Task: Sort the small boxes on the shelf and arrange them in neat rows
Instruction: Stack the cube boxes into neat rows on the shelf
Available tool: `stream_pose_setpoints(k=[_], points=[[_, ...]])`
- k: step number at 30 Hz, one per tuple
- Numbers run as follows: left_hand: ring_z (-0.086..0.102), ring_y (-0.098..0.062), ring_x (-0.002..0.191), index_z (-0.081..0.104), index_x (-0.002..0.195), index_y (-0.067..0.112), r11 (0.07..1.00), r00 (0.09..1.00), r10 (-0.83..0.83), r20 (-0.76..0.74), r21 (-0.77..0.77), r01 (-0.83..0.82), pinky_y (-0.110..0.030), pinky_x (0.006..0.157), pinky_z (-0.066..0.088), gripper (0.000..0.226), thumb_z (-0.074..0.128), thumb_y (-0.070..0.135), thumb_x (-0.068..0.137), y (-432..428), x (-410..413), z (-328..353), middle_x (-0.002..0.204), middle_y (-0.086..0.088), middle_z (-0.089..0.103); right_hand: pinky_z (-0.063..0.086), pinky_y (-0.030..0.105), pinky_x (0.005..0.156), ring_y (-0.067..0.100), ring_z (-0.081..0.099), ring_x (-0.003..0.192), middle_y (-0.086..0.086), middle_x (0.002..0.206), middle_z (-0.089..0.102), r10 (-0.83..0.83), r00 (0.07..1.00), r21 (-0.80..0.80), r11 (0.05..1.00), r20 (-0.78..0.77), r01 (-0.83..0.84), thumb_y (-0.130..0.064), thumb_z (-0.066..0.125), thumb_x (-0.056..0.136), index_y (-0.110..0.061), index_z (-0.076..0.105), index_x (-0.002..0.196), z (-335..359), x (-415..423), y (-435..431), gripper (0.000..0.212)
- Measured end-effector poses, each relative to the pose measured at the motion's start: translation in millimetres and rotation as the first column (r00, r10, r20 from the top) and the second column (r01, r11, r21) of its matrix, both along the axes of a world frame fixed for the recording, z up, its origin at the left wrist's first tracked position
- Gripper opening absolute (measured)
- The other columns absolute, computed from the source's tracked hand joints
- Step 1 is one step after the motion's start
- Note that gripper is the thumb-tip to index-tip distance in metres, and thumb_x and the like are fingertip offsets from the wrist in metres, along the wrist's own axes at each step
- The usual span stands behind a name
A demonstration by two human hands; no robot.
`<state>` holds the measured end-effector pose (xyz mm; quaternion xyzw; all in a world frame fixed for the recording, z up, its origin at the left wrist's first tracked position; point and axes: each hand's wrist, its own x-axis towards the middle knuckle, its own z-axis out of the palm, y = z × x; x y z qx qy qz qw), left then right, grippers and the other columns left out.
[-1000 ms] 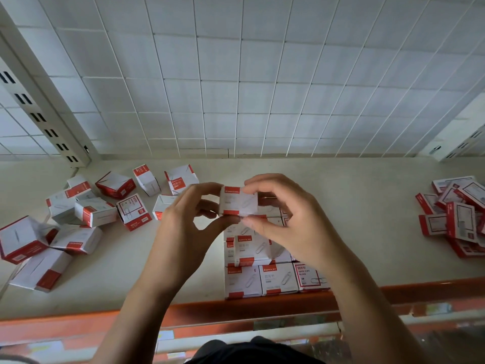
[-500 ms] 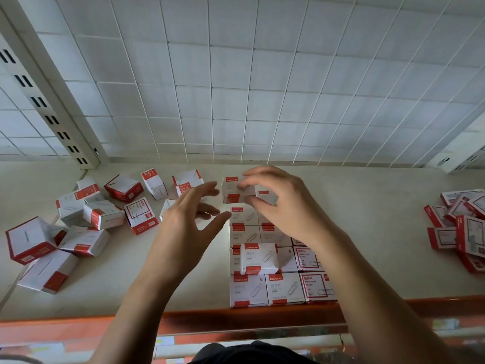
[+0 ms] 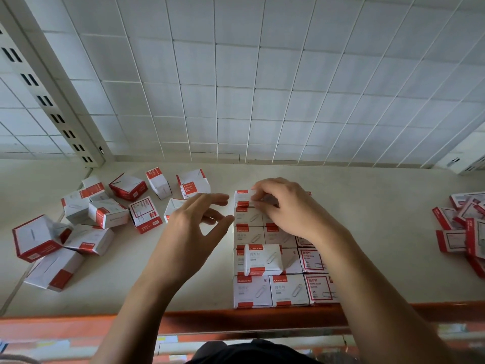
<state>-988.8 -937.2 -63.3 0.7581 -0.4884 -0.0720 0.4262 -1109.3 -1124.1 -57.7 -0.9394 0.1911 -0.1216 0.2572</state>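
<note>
Red-and-white cardboard is strewn across the shelf (image 3: 380, 245), and I count only one tidy part: a block (image 3: 273, 290) of small boxes set edge to edge in rows, running from the orange front rail (image 3: 236, 319) toward the wire-grid back panel (image 3: 262, 88). I judge the job to be under half done. A loose heap (image 3: 105, 216) lies tumbled at the left, well apart from the block. A second pile (image 3: 462, 227) sits at the right edge of view. One stray box (image 3: 263, 260) also rests on top of the rows, slightly askew, and I would want it seated properly. The right hand (image 3: 286, 208) is curled over the far end of the block, its fingertips pinching the far box (image 3: 242, 197) at the head of the leftmost column, which looks butted against the box nearer me. The left hand (image 3: 191, 232) hovers just left of the block with its fingers spread and relaxed. It grips nothing, and I see it touching no box.
</note>
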Motion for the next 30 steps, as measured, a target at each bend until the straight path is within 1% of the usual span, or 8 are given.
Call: stream_pose_setpoints(k=[5, 9, 13, 17, 22, 24, 27, 30], points=[[0.064, -0.001, 0.087, 0.064, 0.115, 0.022, 0.997, 0.996, -0.077, 0.049, 0.027, 0.076, -0.013, 0.076, 0.054, 0.045, 0.052, 0.051, 0.083, 2.9, -4.6, 0.3, 0.110, 0.012, 0.063, 0.043, 0.032, 0.103, 0.007, 0.050, 0.118, -0.009, 0.119, 0.063, 0.039, 0.997, -0.027, 0.999, -0.070, -0.041, -0.021, 0.061, 0.095, -0.018, 0.068, 0.101, 0.3, -2.2, -2.7, 0.009], [0.060, -0.001, 0.093, 0.067, 0.112, 0.023, 0.989, 0.987, -0.149, 0.065, 0.021, 0.148, -0.017, 0.075, 0.051, 0.039, 0.058, 0.054, 0.089, 7.0, -8.8, -1.7, 0.110, 0.015, 0.064, 0.022, 0.020, 0.115, 0.002, 0.028, 0.142, -0.012, 0.145, 0.047, 0.034, 0.998, -0.030, 0.999, -0.061, -0.035, -0.021, 0.057, 0.098, -0.027, 0.069, 0.116, 4.1, -18.0, 1.1, 0.023], [0.056, 0.001, 0.105, 0.065, 0.119, 0.024, 0.961, 0.962, -0.272, 0.037, 0.057, 0.270, -0.010, 0.082, 0.046, 0.057, 0.059, 0.064, 0.080, 13.9, -12.2, -2.7, 0.120, 0.018, 0.060, 0.031, 0.008, 0.105, -0.008, 0.045, 0.127, -0.018, 0.132, 0.057, 0.038, 0.999, 0.068, 0.997, 0.039, -0.040, -0.023, 0.057, 0.097, -0.026, 0.067, 0.118, 16.5, -46.9, 20.0, 0.023], [0.052, -0.001, 0.115, 0.062, 0.124, 0.025, 0.942, 0.942, -0.325, 0.085, 0.120, 0.314, -0.013, 0.093, 0.045, 0.063, 0.062, 0.065, 0.075, 18.1, -18.4, -8.1, 0.126, 0.015, 0.058, 0.038, 0.007, 0.097, -0.008, 0.054, 0.115, -0.021, 0.116, 0.064, 0.076, 0.996, 0.142, 0.986, 0.045, -0.082, -0.033, 0.060, 0.092, -0.026, 0.067, 0.107, 19.2, -70.4, 37.5, 0.018], [0.055, -0.004, 0.107, 0.066, 0.117, 0.023, 0.962, 0.957, -0.267, 0.115, 0.098, 0.256, -0.017, 0.088, 0.048, 0.051, 0.065, 0.056, 0.078, 17.6, -24.4, -9.5, 0.118, 0.008, 0.063, 0.042, 0.018, 0.102, -0.004, 0.053, 0.117, -0.020, 0.118, 0.061, 0.146, 0.989, 0.164, 0.976, 0.002, -0.145, -0.041, 0.068, 0.084, -0.027, 0.062, 0.111, 11.1, -80.8, 46.9, 0.031], [0.057, -0.003, 0.100, 0.068, 0.113, 0.022, 0.966, 0.959, -0.254, 0.127, 0.089, 0.244, -0.017, 0.084, 0.049, 0.048, 0.069, 0.050, 0.074, 17.1, -25.7, -9.2, 0.114, 0.008, 0.066, 0.043, 0.020, 0.102, -0.003, 0.053, 0.117, -0.019, 0.119, 0.060, 0.166, 0.986, 0.152, 0.974, 0.027, -0.168, -0.037, 0.072, 0.083, -0.025, 0.061, 0.113, 8.3, -82.3, 49.2, 0.034], [0.053, 0.002, 0.094, 0.067, 0.111, 0.021, 0.968, 0.961, -0.246, 0.129, 0.077, 0.238, -0.006, 0.081, 0.046, 0.046, 0.071, 0.047, 0.073, 16.6, -26.9, -8.6, 0.111, 0.008, 0.066, 0.044, 0.020, 0.102, -0.001, 0.055, 0.116, -0.015, 0.117, 0.062, 0.161, 0.984, 0.123, 0.978, 0.071, -0.169, -0.025, 0.074, 0.085, -0.021, 0.061, 0.112, 5.6, -82.9, 51.4, 0.030], [0.053, 0.001, 0.093, 0.066, 0.112, 0.022, 0.967, 0.959, -0.249, 0.132, 0.087, 0.239, -0.011, 0.079, 0.049, 0.048, 0.067, 0.051, 0.074, 14.4, -27.1, -7.0, 0.113, 0.008, 0.066, 0.043, 0.017, 0.102, 0.000, 0.057, 0.115, -0.012, 0.116, 0.063, 0.161, 0.982, 0.096, 0.981, 0.101, -0.171, -0.023, 0.073, 0.086, -0.018, 0.061, 0.111, 4.9, -81.9, 50.8, 0.028]])
